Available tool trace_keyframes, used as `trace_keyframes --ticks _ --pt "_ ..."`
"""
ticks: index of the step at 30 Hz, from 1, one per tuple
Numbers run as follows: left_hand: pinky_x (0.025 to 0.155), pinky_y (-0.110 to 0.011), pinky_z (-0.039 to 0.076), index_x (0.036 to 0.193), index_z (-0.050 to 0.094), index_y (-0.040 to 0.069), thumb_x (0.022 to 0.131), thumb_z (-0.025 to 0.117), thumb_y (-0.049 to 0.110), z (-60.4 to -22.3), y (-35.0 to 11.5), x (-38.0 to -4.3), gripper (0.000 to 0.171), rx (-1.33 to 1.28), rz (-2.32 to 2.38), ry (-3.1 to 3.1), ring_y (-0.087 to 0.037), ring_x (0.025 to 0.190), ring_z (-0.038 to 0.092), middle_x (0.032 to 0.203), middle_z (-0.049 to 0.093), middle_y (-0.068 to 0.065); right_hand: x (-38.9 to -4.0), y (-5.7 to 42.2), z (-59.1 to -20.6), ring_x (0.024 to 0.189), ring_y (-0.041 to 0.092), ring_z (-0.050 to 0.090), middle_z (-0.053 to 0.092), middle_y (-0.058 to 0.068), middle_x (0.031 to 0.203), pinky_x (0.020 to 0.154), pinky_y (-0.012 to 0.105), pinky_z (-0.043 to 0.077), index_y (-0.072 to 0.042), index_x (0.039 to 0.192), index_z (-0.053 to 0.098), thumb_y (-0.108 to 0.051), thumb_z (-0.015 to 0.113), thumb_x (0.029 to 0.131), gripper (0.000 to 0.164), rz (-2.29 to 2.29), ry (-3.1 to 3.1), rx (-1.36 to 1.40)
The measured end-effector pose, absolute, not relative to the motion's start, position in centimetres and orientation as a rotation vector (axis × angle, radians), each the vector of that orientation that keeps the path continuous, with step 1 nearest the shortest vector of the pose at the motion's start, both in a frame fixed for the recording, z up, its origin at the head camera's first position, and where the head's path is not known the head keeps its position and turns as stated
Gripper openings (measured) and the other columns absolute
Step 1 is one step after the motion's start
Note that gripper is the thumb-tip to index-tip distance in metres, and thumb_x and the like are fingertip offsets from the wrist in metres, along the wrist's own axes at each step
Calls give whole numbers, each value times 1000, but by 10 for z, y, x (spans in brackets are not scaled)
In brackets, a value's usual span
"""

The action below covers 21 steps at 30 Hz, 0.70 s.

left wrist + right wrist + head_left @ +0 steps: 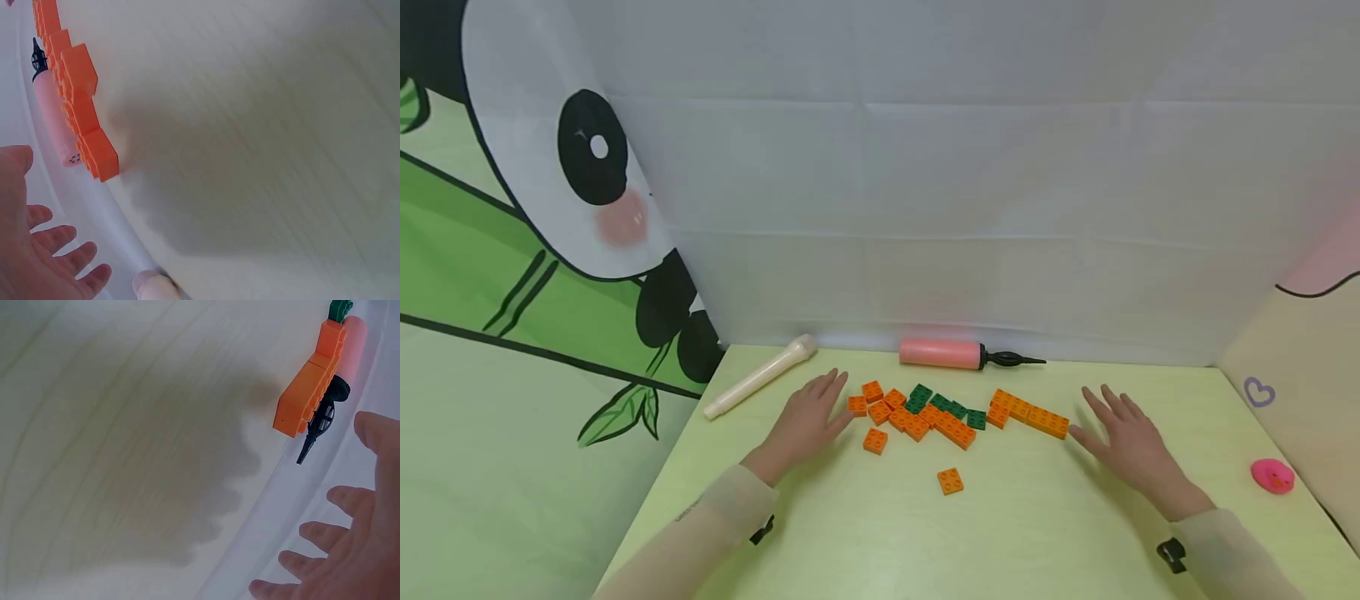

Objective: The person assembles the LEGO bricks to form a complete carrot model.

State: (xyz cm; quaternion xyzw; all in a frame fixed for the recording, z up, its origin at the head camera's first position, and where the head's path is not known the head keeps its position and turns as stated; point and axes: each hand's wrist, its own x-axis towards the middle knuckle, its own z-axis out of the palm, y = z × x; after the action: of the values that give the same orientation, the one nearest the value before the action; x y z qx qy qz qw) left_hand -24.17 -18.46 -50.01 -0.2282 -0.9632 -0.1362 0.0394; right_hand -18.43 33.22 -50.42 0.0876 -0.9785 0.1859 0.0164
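A loose cluster of orange building bricks [953, 428] and several green bricks [920, 397] lies across the middle of the table. My left hand [807, 419] is at the left end of the cluster, fingers spread, holding nothing. At the right end, beside a long orange brick [1047, 422], my right hand [1129, 444] is held out with its fingers apart and nothing in it. One square orange brick [950, 481] lies by itself nearer the front. In both wrist views the palms face inward over the table, with shadows below them.
Along the back edge lies a pink hand pump [940, 352] with a black nozzle. A cream-coloured tube-shaped stick [762, 377] lies at the back left. Near the right edge sits a pink rubber duck [1273, 476]. A pale cloth wall [962, 275] stands behind the table.
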Motion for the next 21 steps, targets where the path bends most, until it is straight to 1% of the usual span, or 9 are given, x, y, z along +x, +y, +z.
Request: trace_keyframes --ticks 4,8,13,18,21 --pt "112 -59 37 158 40 2 105 63 38 -503 -175 -241 67 -719 -452 -2926 -42 141 44 159 42 -21 -186 330 -509 142 62 25 26 37 161 110 76 24 0 160 34 -49 64 102 81 600 -3027 305" --pt "113 -54 39 154 46 4 105 64 35 -507 -167 -239 62 -729 -495 -2910 -37 139 47 155 48 -16 -188 324 -510 140 60 30 30 36 160 108 76 28 2 159 37 -44 68 101 80 646 -3021 309" --pt "112 -49 41 149 52 1 104 68 28 -508 -156 -235 55 -759 -611 -2879 -34 133 50 149 54 -14 -191 315 -510 138 60 34 33 36 157 108 74 30 3 157 39 -41 69 100 79 697 -3025 330" --pt "109 -48 44 142 58 -2 101 70 23 -505 -141 -230 49 -858 -597 -2800 -35 126 54 141 58 -15 -195 308 -513 136 60 38 38 37 154 106 74 33 4 156 41 -37 70 100 75 698 -3029 341" --pt "109 -49 44 139 60 -2 101 71 21 -504 -131 -226 45 -917 -589 -2764 -35 125 55 138 60 -15 -198 304 -515 134 60 40 41 37 152 106 74 34 4 155 42 -35 71 100 73 701 -3027 346"
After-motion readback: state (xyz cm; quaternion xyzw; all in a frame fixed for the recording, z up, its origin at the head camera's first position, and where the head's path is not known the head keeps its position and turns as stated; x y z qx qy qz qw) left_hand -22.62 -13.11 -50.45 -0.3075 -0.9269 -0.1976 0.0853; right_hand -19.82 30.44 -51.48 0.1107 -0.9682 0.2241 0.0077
